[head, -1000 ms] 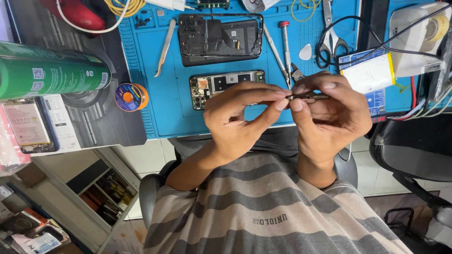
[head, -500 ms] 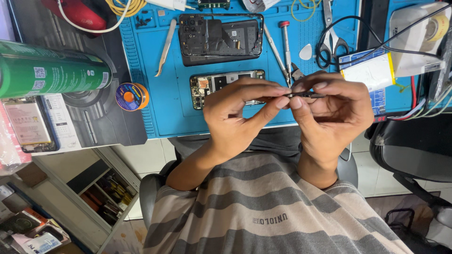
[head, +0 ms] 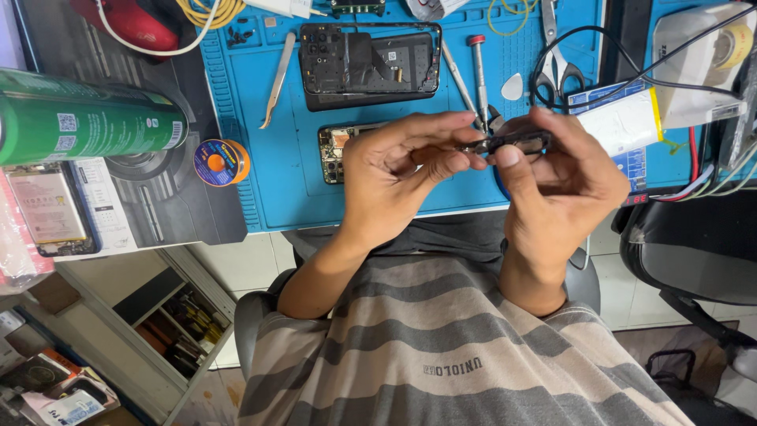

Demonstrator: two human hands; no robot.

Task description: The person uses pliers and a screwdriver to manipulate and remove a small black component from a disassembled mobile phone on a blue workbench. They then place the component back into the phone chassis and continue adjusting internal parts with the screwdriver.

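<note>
My left hand (head: 402,170) and my right hand (head: 564,185) meet above the near edge of a blue work mat (head: 268,181). Together they pinch a small dark, narrow part (head: 516,143): my right thumb and fingers wrap it, and my left fingertips touch its left end. Just behind my left hand lies an opened phone with its circuit board showing (head: 334,151), partly hidden by my fingers. Farther back on the mat rests a black phone back frame (head: 369,63).
On the mat lie tweezers (head: 279,79), a red-capped screwdriver (head: 479,71), scissors (head: 556,55) and a white flat pack (head: 623,118). A wire spool (head: 221,162) and a green can (head: 87,118) are left. A black chair (head: 686,252) stands right, an open tool drawer (head: 181,323) below left.
Both hands stay at the same spot holding the small part; only the fingertips shift slightly around it.
</note>
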